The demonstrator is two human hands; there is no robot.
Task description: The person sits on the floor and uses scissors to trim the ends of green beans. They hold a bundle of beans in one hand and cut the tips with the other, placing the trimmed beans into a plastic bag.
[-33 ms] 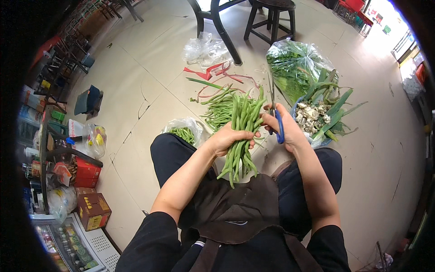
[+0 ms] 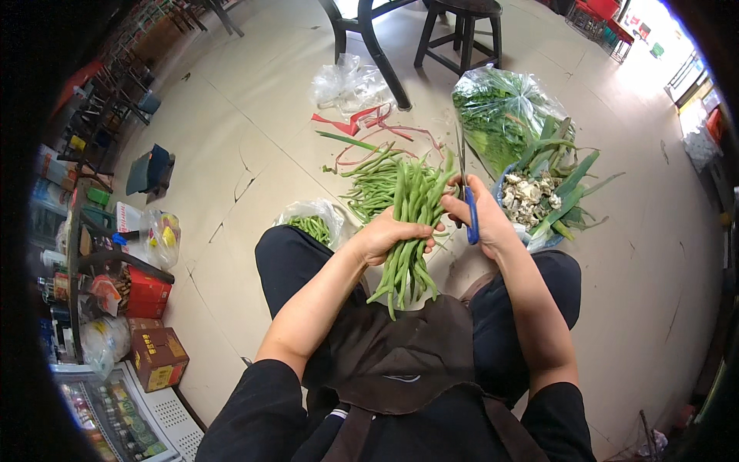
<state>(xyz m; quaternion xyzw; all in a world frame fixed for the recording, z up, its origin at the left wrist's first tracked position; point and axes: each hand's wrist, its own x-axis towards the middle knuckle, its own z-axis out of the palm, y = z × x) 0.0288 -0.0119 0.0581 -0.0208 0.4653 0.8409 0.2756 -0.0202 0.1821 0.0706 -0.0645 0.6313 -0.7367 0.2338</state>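
My left hand (image 2: 385,235) is wrapped round the middle of a thick bunch of green beans (image 2: 408,266), held above my lap. The bunch's lower ends hang toward my brown apron (image 2: 416,339). In my right hand (image 2: 489,219) is a pair of scissors (image 2: 472,217) with blue handles, blades pointing away from me. The right fingertips are at the right side of the bunch, near its upper part; whether they pinch a bean cannot be made out. Beyond the bunch lies a pile of loose green beans (image 2: 369,185) on the floor. Shorter beans fill a plastic bag (image 2: 332,215) by my left knee.
Bagged leafy greens (image 2: 500,108) lie ahead to the right. Nearer sit pale clustered pieces (image 2: 527,194) with long green leaves (image 2: 573,181). Red ribbon (image 2: 350,123) and a clear bag (image 2: 350,81) lie ahead, near a dark stool (image 2: 466,11). Boxes (image 2: 160,358) stand left.
My right hand and the scissors have shifted slightly left, closer to the bunch. The tips of the beans have moved a little; my left hand keeps its place.
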